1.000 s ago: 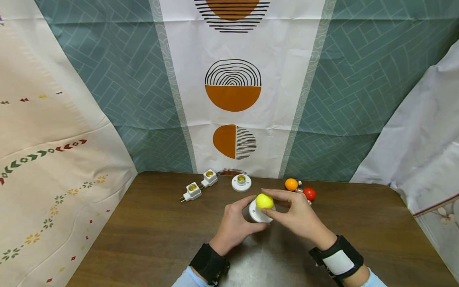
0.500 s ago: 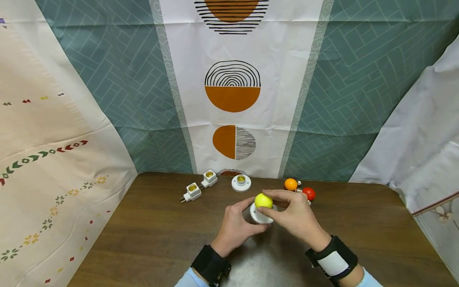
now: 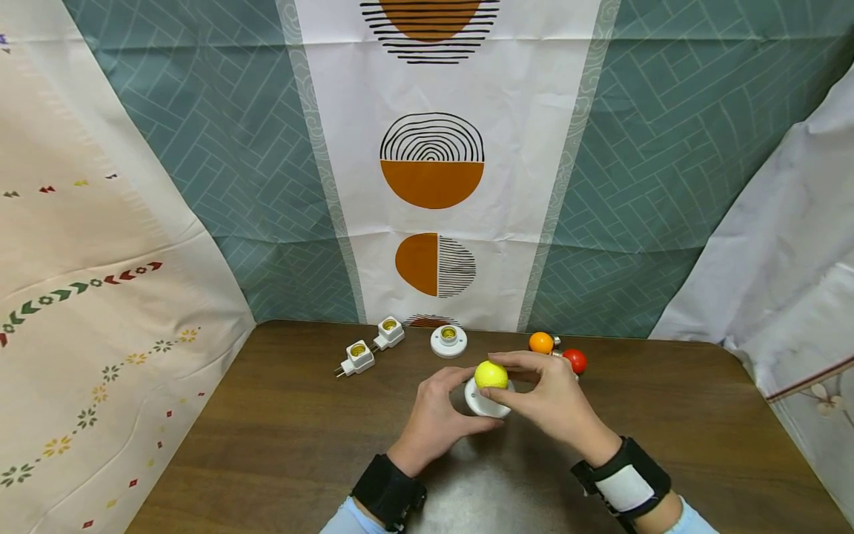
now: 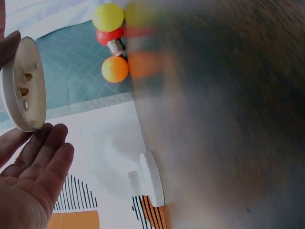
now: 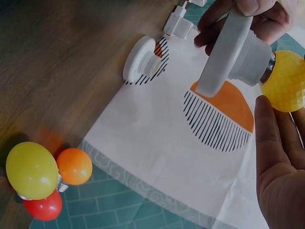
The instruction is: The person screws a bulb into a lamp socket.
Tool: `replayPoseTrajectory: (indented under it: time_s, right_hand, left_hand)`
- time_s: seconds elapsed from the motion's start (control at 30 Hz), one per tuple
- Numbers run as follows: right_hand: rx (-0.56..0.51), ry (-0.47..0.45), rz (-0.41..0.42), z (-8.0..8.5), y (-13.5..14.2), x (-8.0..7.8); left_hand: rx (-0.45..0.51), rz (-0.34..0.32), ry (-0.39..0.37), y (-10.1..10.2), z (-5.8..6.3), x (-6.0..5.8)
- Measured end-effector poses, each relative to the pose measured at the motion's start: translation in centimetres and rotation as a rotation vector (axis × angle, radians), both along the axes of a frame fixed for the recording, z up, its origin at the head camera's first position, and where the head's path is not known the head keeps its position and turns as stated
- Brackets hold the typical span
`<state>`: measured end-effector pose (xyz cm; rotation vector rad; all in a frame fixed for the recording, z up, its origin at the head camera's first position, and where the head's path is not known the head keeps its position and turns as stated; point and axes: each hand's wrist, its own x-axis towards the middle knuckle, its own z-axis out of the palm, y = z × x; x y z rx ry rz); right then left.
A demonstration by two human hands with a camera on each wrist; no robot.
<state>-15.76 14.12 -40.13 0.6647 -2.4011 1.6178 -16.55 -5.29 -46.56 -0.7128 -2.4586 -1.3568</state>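
The right hand (image 3: 550, 399) pinched a yellow bulb (image 3: 491, 374) by its globe, thumb on the near side, while the left hand (image 3: 435, 415), facing it, gripped the flange of a white lamp holder (image 5: 226, 53). Between the hands, the bulb stood at the socket's mouth, a strip of its metal cap (image 5: 270, 67) showing. The patterned globe looked light, stiff and possibly brittle, though glass or plastic could not be told; a gentle fingertip hold around its widest part appeared best. The holder seemed rigid and smooth, its rim the safest grip. Just beyond the right hand lay an orange bulb (image 3: 541, 343), a red bulb (image 3: 575, 361) and a yellow-green bulb (image 5: 31, 170). Beyond the left hand, on the wooden bench (image 3: 287, 437), sat a second lamp holder (image 3: 440, 346), with two plug-in sockets (image 3: 361, 358) farther left
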Motion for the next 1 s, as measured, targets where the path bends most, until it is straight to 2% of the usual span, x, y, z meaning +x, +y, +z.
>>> replayPoseTrajectory:
  time_s: [0.23, 0.4, 0.63, 0.87, 1.0]
  right_hand:
    - [0.047, 0.006, 0.010, 0.6, 0.0, 0.1]
    - [0.146, 0.021, -0.017, 0.2, 0.9, -0.3]
    - [0.280, -0.024, -0.033, -0.1, 1.9, -0.8]
    - [0.315, -0.088, -0.017, -1.2, 1.9, -1.2]
    - [0.305, -0.108, -0.003, -1.7, 1.8, -1.4]
  left_hand:
    - [0.018, 0.031, 0.026, -0.5, 0.2, -0.2]
    - [0.036, 0.056, 0.063, -1.2, 0.4, -0.8]
    - [0.044, 0.084, 0.048, -2.1, 0.9, -1.0]
    - [0.056, 0.047, -0.006, -2.2, 1.2, -0.9]
    - [0.075, 0.010, 0.004, -2.1, 1.4, -0.7]
